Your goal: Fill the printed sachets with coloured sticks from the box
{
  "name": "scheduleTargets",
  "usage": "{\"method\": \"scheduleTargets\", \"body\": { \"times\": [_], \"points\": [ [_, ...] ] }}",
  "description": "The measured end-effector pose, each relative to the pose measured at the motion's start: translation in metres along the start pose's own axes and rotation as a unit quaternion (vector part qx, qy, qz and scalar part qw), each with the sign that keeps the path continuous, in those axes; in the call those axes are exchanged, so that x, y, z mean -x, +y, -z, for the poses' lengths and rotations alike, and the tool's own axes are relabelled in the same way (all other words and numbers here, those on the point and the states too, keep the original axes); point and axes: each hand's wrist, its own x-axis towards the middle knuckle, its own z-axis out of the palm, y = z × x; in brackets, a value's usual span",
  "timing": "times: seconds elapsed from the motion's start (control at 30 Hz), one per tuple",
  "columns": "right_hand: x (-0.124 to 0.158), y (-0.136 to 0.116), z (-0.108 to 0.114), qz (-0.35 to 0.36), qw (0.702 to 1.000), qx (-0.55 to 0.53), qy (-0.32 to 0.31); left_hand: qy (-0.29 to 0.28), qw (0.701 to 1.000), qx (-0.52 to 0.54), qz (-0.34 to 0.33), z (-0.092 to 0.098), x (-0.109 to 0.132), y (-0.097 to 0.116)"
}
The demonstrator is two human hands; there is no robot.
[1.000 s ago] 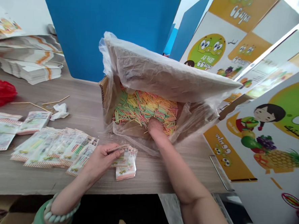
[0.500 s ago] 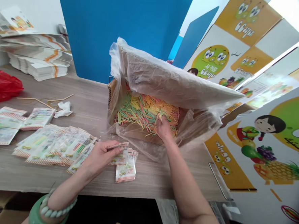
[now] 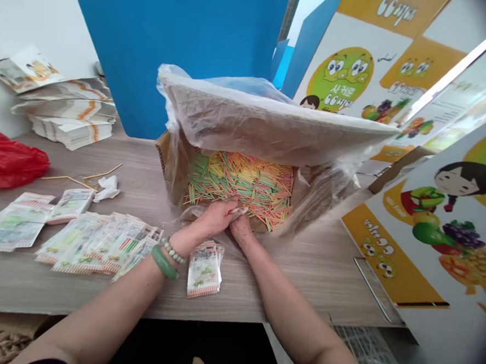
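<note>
My left hand is closed on a small printed packet at the near edge of an open cardboard box. Against it, my right hand has its fingers bent in at the packet; what they hold is hidden. Thin coloured sticks, green, yellow, orange and pink, fill the bottom of the box. A clear plastic liner hangs over the box's raised back flap. Below my left hand lies a small pile of flat printed packets.
On the left are fanned packets with sticks inside, more packet stacks, a crumpled tissue and a red plastic bag. Folded cartons are stacked behind. Large printed boxes stand on the right. A blue panel rises behind.
My right hand has come back from among the sticks toward me. My left hand has moved right and up with the packet, and both hands now meet at the box's near edge.
</note>
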Motion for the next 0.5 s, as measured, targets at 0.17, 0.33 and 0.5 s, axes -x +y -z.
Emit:
{"method": "scheduleTargets", "body": {
  "times": [0.17,0.33,0.5],
  "points": [
    [0.005,-0.009,0.006,-0.007,1.000,-0.012,0.004,0.120,0.968,0.198,0.095,0.004,0.012,-0.006],
    [0.006,-0.016,0.015,-0.037,0.995,-0.081,0.044,0.198,0.877,0.388,0.202,0.012,0.027,0.003],
    [0.008,-0.023,0.022,-0.022,0.992,-0.124,0.020,0.175,0.852,0.432,0.240,0.009,0.043,0.015]
  ]
}}
